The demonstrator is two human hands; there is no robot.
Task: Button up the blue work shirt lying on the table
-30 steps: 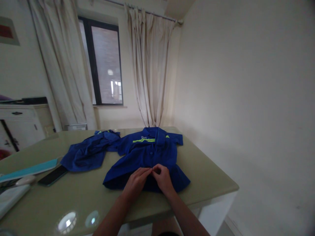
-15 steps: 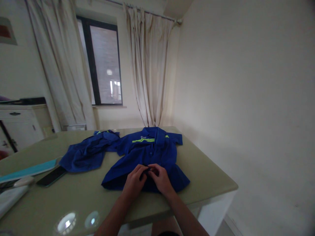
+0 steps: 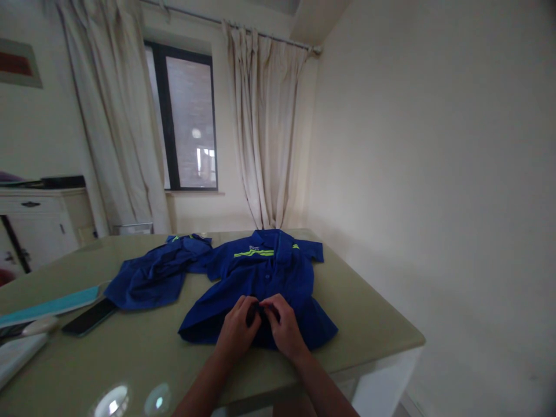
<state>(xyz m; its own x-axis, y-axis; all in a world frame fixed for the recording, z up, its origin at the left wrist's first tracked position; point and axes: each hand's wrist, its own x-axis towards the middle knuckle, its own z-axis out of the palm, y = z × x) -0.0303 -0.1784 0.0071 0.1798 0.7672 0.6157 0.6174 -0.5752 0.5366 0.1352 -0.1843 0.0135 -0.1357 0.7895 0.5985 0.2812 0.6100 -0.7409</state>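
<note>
While a blue short-sleeved shirt (image 3: 286,278) lies face up on a glossy greenish bench (image 3: 143,353), the left grip (image 3: 237,325) and the right grip (image 3: 284,329) meet at its lower front. Both are closed on the shirt, fingertips pinching dark cloth at the front opening, nearly touching each other; the exact spot they hold is hidden by the fingers. Directly beyond the grip are a button, bright yellow-green chest stripes and the collar; the hem spreads to either side.

To the left of the grip and a little beyond, a crumpled blue garment (image 3: 152,278) reaches the shirt's sleeve. Farther left, a dark phone (image 3: 90,317) lies just beside that garment, with a light-blue strip (image 3: 52,306) behind it and a white object (image 3: 19,356) at the picture's edge.

Well beyond the grip hang cream curtains (image 3: 271,127) around a dark-framed window (image 3: 191,121). A plain wall (image 3: 434,150) stands to the right.
</note>
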